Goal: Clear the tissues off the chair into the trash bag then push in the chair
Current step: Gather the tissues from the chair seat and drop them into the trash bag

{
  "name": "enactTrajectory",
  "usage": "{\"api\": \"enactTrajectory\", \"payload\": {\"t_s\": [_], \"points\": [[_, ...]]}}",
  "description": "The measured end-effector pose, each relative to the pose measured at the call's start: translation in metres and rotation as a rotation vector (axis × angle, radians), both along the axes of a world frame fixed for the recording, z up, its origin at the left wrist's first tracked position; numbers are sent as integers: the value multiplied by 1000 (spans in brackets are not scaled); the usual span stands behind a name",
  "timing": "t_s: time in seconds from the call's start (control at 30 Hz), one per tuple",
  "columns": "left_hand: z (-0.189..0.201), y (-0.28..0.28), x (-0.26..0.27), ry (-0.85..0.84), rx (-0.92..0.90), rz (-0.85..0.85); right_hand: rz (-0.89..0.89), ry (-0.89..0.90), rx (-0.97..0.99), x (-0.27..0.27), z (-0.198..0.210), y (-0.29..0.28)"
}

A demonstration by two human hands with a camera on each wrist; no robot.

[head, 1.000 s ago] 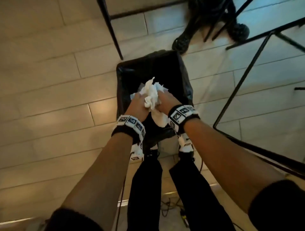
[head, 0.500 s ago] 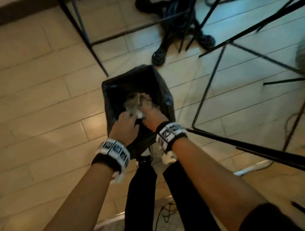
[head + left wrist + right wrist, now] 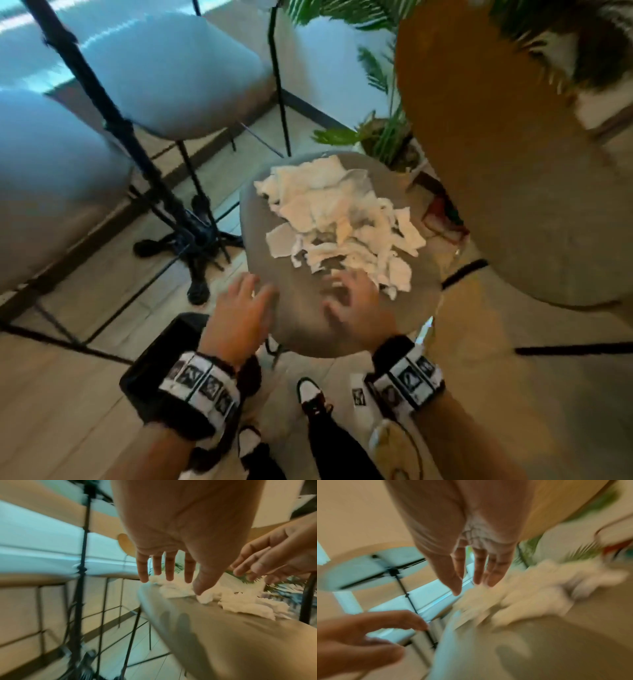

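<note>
Blur and cut-off edges

The right wrist view is smeared: the tissues (image 3: 530,592) on the chair (image 3: 573,635) read only as pale streaks. The left hand (image 3: 359,639) is cut off at that picture's left edge. In the head view the trash bag (image 3: 150,370) sits mostly hidden behind the left wrist, and the round table (image 3: 513,154) runs off the top.

Looks like a cafe or lounge-type seating area: padded stools (image 3: 164,75) on thin black metal legs, a round wooden table (image 3: 507,154), pale tiled floor (image 3: 68,394) and a potted palm (image 3: 387,137) by the wall.
</note>
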State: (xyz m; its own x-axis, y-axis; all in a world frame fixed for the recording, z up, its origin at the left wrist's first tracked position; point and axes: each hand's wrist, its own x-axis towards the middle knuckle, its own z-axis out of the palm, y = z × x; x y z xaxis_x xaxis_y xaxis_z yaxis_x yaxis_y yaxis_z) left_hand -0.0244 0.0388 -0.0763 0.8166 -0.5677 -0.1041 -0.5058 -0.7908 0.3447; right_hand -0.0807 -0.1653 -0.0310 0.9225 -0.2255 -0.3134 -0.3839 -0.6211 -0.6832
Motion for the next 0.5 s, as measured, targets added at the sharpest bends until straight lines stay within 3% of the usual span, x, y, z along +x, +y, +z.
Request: {"api": "enactTrajectory", "payload": {"t_s": [0.1, 0.27, 0.4, 0.5], "points": [[17, -60, 40, -37, 61, -115, -64, 146, -275, 20, -6, -66], [10, -117, 74, 23, 268, -150, 112, 353, -181, 30, -36, -90], [4, -129, 78, 97, 393, -162, 120, 246, -279, 35, -45, -86], [7, -132, 68, 129, 358, -155, 128, 110, -330, 34, -52, -85]]}}
